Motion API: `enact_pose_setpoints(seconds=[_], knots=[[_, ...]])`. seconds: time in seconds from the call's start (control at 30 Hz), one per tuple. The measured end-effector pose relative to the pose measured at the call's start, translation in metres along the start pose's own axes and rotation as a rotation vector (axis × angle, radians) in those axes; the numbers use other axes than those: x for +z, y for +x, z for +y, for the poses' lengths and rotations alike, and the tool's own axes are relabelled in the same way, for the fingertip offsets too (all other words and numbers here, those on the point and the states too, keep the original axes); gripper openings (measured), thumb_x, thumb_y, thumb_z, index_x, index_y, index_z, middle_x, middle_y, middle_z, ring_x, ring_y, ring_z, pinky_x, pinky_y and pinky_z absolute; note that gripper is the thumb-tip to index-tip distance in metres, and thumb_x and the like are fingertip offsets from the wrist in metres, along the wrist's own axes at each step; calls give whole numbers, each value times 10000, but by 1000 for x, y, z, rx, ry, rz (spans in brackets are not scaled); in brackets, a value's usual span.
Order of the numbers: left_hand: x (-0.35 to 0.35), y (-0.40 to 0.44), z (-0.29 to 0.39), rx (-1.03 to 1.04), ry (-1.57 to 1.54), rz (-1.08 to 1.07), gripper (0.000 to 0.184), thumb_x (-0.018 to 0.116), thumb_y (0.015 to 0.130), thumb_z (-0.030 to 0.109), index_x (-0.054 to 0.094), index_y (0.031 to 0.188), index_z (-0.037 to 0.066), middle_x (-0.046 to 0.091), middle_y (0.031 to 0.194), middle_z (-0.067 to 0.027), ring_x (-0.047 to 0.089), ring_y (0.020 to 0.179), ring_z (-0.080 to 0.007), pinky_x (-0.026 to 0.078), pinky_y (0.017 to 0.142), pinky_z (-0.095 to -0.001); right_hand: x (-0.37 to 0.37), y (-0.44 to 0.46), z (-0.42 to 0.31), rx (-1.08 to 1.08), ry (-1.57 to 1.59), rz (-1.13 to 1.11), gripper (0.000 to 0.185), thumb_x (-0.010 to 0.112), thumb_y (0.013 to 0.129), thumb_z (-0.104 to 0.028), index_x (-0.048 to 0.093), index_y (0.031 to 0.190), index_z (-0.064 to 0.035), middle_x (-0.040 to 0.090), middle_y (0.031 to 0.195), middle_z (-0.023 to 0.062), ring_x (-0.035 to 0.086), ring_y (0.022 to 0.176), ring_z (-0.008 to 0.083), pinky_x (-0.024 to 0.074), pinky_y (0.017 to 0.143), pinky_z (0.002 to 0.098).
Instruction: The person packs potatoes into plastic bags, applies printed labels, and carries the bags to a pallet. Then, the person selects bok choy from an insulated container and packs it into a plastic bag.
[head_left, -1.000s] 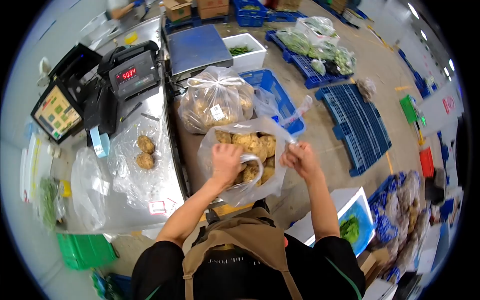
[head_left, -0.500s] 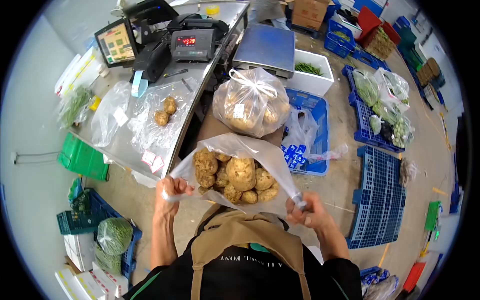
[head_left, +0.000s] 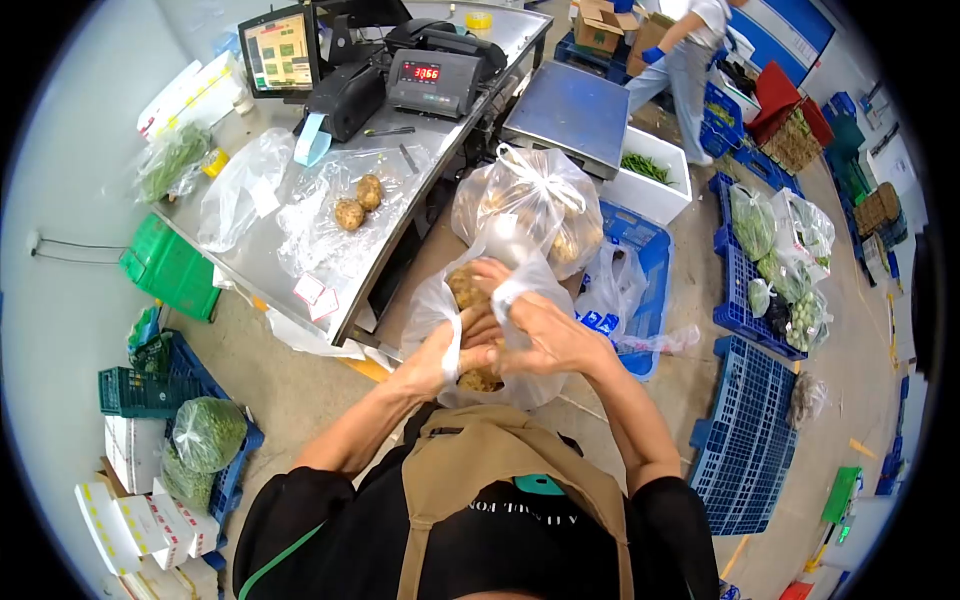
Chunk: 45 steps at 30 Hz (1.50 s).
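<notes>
An open clear plastic bag (head_left: 535, 388) of potatoes (head_left: 480, 380) stands right in front of my body. My left hand (head_left: 440, 355) is at the left of its mouth, with a bag handle around it, its fingers reaching in toward the middle. From the right, my right hand (head_left: 545, 335) reaches through the other handle, its fingers over the potatoes. The hands overlap, so what the fingers grip is unclear. Just beyond is a tied bag of potatoes (head_left: 540, 200) with a white label. Two loose potatoes (head_left: 358, 202) lie on plastic on the metal table (head_left: 240, 262).
A scale display (head_left: 432, 82), a monitor (head_left: 280, 52) and a blue scale platform (head_left: 570, 112) are ahead. A blue crate (head_left: 655, 300), a white box (head_left: 655, 195) and a blue pallet (head_left: 745, 440) are to the right. A person (head_left: 685, 70) walks behind the scale.
My hands came in from the spread bag edges to its middle, and the bag mouth has narrowed. My view has shifted. A person has appeared at the back. The display reading differs.
</notes>
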<state>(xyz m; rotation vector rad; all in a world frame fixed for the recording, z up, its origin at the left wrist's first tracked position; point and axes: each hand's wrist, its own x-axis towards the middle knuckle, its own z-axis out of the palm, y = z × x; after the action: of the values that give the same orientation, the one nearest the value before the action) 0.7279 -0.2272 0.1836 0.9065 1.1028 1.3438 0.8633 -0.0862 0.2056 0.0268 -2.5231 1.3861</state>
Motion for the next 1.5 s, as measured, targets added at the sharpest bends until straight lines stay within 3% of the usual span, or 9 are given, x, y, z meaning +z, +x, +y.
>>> enact_pose_setpoints(seconds=[0.4, 0.57, 0.67, 0.83, 0.93, 1.1, 1.2, 1.33, 1.5], knots=[[-50, -11, -15, -341, -72, 21, 333, 605, 843, 331, 584, 709, 27, 582, 658, -69, 581, 676, -174, 439, 617, -273, 42, 39, 47, 240, 466, -145, 422, 464, 924, -322, 627, 805, 48, 631, 762, 106, 617, 667, 138, 489, 562, 275], [-134, -4, -121, -523, -681, 650, 270, 455, 824, 86, 430, 555, 91, 536, 597, -57, 601, 681, -215, 513, 734, -415, 79, -24, 71, 740, 1346, 1124, 310, 496, 904, -312, 562, 933, -11, 593, 665, 77, 477, 518, 126, 382, 477, 269], [-137, -9, -139, -540, -886, 700, 244, 473, 806, 136, 427, 569, 99, 425, 513, -23, 535, 578, -199, 488, 742, -474, 105, -78, 109, 511, 1429, 844, 333, 493, 903, -323, 511, 990, -2, 593, 686, 87, 478, 531, 126, 386, 487, 260], [-125, 12, -52, -336, -863, 201, 241, 488, 833, 201, 457, 625, 84, 312, 467, 35, 309, 417, -120, 417, 700, -387, 61, -45, 69, 873, 711, 98, 243, 624, 821, -171, 590, 945, 35, 567, 637, 54, 442, 534, 91, 357, 496, 236], [-58, 24, -5, -242, -617, -23, 253, 522, 855, 168, 441, 631, 82, 296, 469, 55, 270, 396, -104, 397, 599, -333, 34, -18, 8, 442, 248, 45, 184, 650, 796, -163, 624, 762, 16, 521, 566, -1, 432, 528, 81, 336, 481, 246], [-118, 34, -65, -442, -1436, 300, 155, 494, 835, 53, 436, 692, 54, 299, 464, 52, 244, 351, -66, 442, 599, -281, 72, -68, 44, 845, 995, 662, 226, 626, 768, -90, 524, 574, -35, 477, 500, 44, 374, 439, 117, 381, 524, 266], [-144, 5, -138, -507, -1297, 1006, 144, 447, 824, 15, 433, 685, 48, 292, 451, 61, 281, 360, -66, 426, 589, -279, 110, -102, 84, 895, 1579, 1104, 292, 593, 763, -91, 439, 516, -67, 385, 452, 33, 360, 419, 167, 441, 700, 319], [-144, 6, -112, -404, -1401, 736, 147, 397, 839, 56, 448, 702, 39, 308, 472, 42, 332, 396, -88, 422, 613, -300, 102, -100, 74, 798, 1666, 1132, 314, 573, 761, -108, 387, 508, -94, 291, 414, 32, 382, 452, 198, 421, 840, 375], [-86, 0, -35, -296, -725, 439, 196, 441, 861, 98, 535, 956, -44, 564, 696, -57, 592, 668, -178, 488, 764, -427, 82, -67, 60, 562, 1313, 854, 340, 604, 769, -211, 539, 971, 54, 533, 1079, 142, 542, 929, 273, 418, 894, 421]])
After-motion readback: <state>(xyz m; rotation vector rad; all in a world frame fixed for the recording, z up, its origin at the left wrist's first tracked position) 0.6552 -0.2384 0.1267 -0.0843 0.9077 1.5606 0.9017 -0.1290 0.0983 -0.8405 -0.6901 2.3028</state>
